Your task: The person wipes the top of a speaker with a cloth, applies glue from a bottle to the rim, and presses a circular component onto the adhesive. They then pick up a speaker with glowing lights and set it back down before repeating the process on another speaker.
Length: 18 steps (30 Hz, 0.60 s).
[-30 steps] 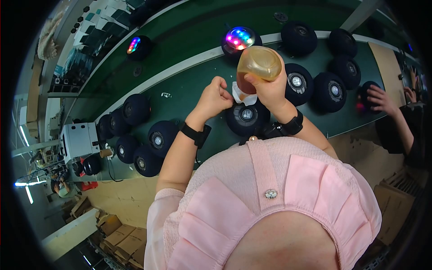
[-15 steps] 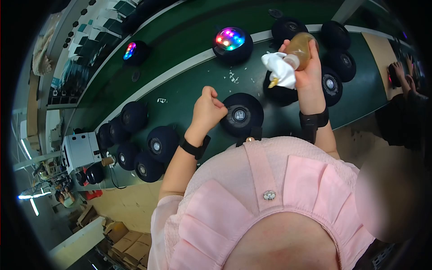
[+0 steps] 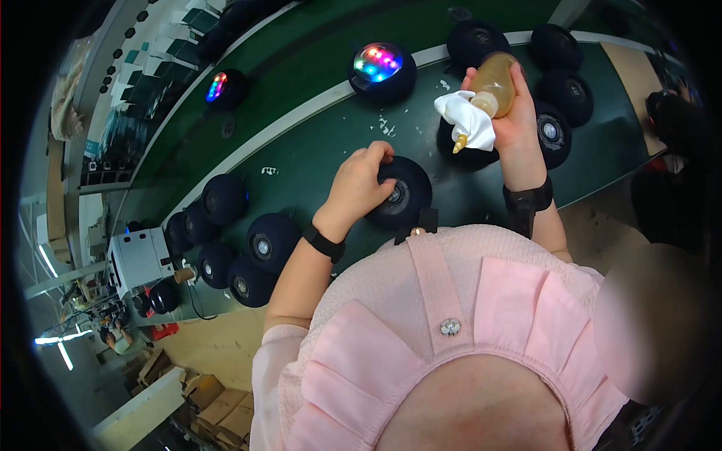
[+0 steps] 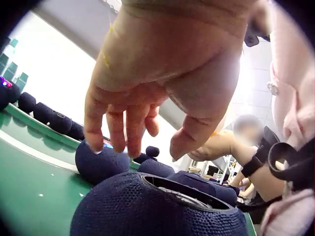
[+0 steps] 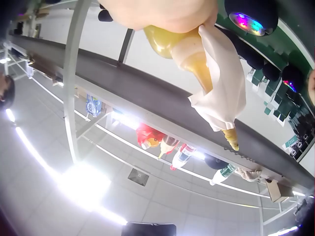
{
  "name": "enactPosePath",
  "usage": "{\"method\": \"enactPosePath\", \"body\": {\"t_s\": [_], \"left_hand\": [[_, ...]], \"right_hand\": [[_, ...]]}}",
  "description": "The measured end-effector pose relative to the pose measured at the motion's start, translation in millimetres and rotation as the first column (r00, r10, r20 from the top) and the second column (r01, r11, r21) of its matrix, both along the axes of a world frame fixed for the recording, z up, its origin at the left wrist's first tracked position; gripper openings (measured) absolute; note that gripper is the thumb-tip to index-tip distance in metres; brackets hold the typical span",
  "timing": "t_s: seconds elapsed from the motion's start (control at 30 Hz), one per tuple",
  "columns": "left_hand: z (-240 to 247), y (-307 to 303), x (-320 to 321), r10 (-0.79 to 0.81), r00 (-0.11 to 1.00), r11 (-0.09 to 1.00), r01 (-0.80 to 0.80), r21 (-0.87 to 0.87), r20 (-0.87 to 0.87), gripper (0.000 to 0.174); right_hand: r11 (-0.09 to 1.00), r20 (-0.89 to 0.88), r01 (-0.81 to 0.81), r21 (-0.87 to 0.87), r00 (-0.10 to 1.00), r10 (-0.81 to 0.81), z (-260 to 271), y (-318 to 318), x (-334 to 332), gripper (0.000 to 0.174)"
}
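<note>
My left hand (image 3: 357,184) reaches over the near dark blue fabric-covered round device (image 3: 412,204). In the left wrist view its fingers hang apart above the ring-shaped recess (image 4: 187,197) of that device, holding nothing. My right hand (image 3: 519,128), off to the right, grips a bottle of amber liquid (image 3: 496,81). A white cloth (image 3: 468,120) is wrapped about the bottle's neck, and the yellowish nozzle tip (image 3: 459,143) sticks out below it. The right wrist view shows the cloth (image 5: 226,73) and the tip (image 5: 231,140) hanging under the right hand (image 5: 162,12).
More round devices (image 3: 273,240) stand to the left and others (image 3: 555,48) at the right. Two with coloured lights (image 3: 382,71) lie farther back. A white machine (image 3: 141,258) sits at the left end of the green table (image 3: 301,161). Cardboard boxes (image 3: 218,406) lie at lower left.
My right hand has carried the bottle rightward, away from the near device, turning it. My left hand has moved from beside that device to over it, its fingers spreading from a loose curl.
</note>
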<state>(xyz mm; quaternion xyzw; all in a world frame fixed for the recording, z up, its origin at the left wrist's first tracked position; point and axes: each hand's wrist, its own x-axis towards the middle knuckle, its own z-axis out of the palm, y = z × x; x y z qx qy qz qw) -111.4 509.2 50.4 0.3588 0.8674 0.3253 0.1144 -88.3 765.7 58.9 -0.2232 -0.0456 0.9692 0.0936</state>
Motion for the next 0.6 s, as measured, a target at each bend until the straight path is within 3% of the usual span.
{"method": "enactPosePath", "body": {"t_s": [0.3,0.47,0.6], "left_hand": [[-16.3,-17.7,-3.5,0.048,0.999,0.999,-0.048,-0.001,-0.014,0.048],[-9.8,-19.7,-11.6,0.048,0.99,0.997,-0.039,-0.069,0.136,0.065],[-10.1,-20.8,-14.4,0.032,0.983,0.995,-0.014,-0.099,0.179,0.067]], "right_hand": [[1.0,-0.019,-0.016,-0.02,1.0,0.015,-6.3,4.8,2.1,0.051],[1.0,0.001,-0.006,0.019,1.0,0.006,-7.1,1.3,1.5,0.05],[1.0,-0.004,-0.011,-0.001,1.0,0.011,-8.5,2.0,0.6,0.05]]}}
